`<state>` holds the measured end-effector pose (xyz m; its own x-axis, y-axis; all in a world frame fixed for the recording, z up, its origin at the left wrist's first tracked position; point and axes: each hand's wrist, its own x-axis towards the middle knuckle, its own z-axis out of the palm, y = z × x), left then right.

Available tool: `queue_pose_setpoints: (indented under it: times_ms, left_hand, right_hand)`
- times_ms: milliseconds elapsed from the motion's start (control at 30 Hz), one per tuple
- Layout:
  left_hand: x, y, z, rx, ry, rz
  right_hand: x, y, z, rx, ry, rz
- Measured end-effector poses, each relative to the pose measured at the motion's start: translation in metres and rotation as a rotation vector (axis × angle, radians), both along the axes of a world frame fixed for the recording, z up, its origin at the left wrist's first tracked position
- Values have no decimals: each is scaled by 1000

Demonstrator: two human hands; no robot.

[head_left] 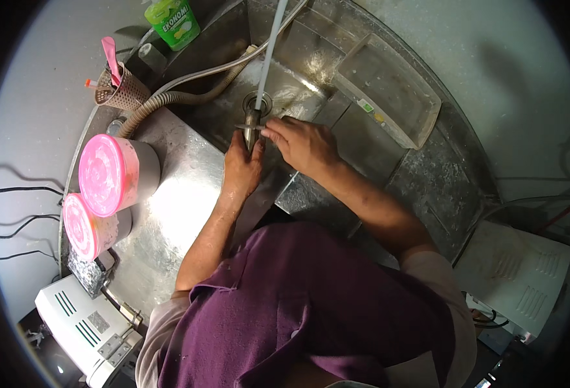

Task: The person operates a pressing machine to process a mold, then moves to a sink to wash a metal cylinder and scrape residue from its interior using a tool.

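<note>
Over the metal sink (217, 119), my left hand (241, 169) is closed around a short metal cylinder (251, 132) that points away from me. My right hand (304, 143) pinches the end of a thin, flat metal piece (246, 127), which lies crosswise over the cylinder. I cannot make out exactly what either piece is. A straight whitish line (270, 55), a tube or a water stream, comes down from the far edge to the cylinder's far end. Just beyond the cylinder, the round drain (265, 102) shows in part.
A ribbed beige hose (149, 107) curves along the left. Behind it stand a perforated cup (124, 90) with a pink-handled utensil and a green bottle (174, 26). Two pink-lidded tubs (102, 174) (81, 226) sit left; a clear tray (388, 87) lies right. White machines (81, 326) (515, 271) flank me.
</note>
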<state>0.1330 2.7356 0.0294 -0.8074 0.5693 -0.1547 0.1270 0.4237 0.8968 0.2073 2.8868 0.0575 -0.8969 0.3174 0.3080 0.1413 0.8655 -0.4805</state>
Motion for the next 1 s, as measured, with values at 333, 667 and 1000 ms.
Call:
queue_pose_setpoints:
  times_ms: [333,667,1000]
  left_hand:
    - [8,0,10,-80,333,27]
    - [7,2,5,-12,598,47]
    - [-6,7,32,412,-658,17]
  right_hand:
    - [0,23,6,-58,-30,-19]
    - [3,10,6,-19,-31,18]
    - [4,19,10,-134,91,47]
